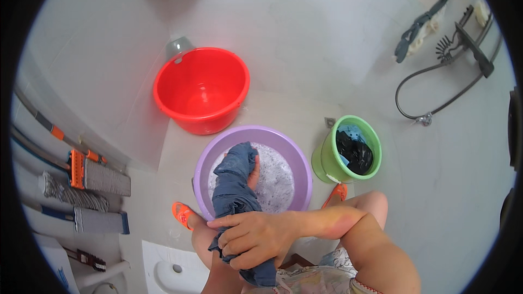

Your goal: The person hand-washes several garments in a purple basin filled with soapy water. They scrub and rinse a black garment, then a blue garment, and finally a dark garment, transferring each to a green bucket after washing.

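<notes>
A wet-looking blue-grey garment (233, 182) hangs bunched lengthwise from over the purple basin (305, 185) down to my lap. The basin holds foamy, sudsy water (278, 177). My left hand (254, 174) is at the garment's far end above the suds, its fingers showing along the right edge; the cloth hides the rest of that hand and most of the forearm. Reaching across from the right, my right hand (256, 237) is wrapped over the near part of the garment, at the basin's near rim, with its fingers curled around the cloth.
A red tub (201, 111) stands behind the basin, by the wall. To the right is a green bucket (327, 160) with dark and light-blue clothes inside. Mops (103, 177) hang at left above a squat toilet (163, 272). A shower hose (400, 95) hangs at right.
</notes>
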{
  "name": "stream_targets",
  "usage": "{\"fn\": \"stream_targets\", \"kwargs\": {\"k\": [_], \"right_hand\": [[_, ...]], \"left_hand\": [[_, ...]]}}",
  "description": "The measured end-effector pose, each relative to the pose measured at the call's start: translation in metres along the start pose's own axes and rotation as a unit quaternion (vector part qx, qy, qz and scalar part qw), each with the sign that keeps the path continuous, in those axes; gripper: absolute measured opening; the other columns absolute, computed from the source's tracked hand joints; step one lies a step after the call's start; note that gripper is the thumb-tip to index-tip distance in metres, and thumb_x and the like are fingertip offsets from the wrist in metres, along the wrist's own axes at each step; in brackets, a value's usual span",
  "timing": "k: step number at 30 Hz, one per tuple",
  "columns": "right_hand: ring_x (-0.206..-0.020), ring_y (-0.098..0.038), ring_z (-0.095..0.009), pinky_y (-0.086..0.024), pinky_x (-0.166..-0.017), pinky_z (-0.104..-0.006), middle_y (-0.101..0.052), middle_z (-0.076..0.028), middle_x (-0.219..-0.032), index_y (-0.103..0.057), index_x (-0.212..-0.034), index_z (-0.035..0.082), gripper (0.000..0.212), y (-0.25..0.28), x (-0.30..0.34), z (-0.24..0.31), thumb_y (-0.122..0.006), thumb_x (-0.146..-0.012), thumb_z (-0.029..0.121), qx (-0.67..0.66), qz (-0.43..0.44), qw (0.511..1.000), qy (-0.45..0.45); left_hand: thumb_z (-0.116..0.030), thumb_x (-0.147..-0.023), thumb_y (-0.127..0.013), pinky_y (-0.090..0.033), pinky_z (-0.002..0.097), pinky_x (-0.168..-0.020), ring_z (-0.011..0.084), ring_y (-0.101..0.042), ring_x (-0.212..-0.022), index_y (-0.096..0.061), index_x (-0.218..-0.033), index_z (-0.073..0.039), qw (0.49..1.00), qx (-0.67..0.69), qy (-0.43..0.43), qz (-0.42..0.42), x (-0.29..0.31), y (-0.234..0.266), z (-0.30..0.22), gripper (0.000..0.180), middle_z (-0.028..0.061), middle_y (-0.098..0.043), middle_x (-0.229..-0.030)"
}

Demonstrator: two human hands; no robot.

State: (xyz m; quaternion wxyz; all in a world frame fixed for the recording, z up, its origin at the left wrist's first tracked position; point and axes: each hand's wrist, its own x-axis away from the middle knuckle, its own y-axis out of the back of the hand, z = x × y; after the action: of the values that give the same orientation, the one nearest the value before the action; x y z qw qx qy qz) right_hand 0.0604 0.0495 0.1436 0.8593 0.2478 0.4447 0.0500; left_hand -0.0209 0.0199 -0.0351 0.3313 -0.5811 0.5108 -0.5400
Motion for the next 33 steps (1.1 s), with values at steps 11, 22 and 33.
{"fn": "stream_targets", "kwargs": {"k": [11, 22, 33], "right_hand": [[-0.074, -0.055, -0.031, -0.032, -0.102, -0.0602, -0.054, -0.01, -0.082, -0.058, -0.084, 0.006, 0.052, 0.002, -0.003, -0.008, -0.064, -0.07, 0.055, 0.001, -0.114, 0.993, 0.015], [-0.092, -0.06, -0.032, -0.031, -0.107, -0.0561, -0.059, -0.014, -0.087, -0.047, -0.102, 0.008, 0.032, 0.046, 0.049, 0.012, -0.064, -0.086, 0.032, -0.068, -0.526, 0.847, -0.037], [-0.086, -0.06, -0.031, -0.033, -0.105, -0.0557, -0.058, -0.013, -0.079, -0.047, -0.095, 0.01, 0.04, 0.028, 0.077, 0.034, -0.07, -0.082, 0.041, -0.109, -0.605, 0.787, -0.042]], "left_hand": [[-0.054, -0.088, -0.051, -0.039, 0.0501, -0.097, 0.034, -0.045, -0.115, -0.042, -0.131, -0.004, 0.995, 0.034, -0.088, 0.018, -0.011, 0.016, -0.008, 0.067, 0.0168, -0.048, -0.125], [-0.049, -0.088, -0.055, -0.044, 0.043, -0.095, 0.0296, -0.055, -0.106, -0.048, -0.124, 0.001, 0.931, 0.178, -0.31, 0.079, -0.054, 0.0, -0.06, 0.062, 0.016, -0.059, -0.115], [-0.052, -0.088, -0.048, -0.026, 0.0518, -0.111, 0.0359, -0.038, -0.131, -0.041, -0.138, -0.009, 0.934, 0.133, -0.277, 0.184, -0.051, -0.015, -0.032, 0.067, 0.0143, -0.047, -0.135]]}}
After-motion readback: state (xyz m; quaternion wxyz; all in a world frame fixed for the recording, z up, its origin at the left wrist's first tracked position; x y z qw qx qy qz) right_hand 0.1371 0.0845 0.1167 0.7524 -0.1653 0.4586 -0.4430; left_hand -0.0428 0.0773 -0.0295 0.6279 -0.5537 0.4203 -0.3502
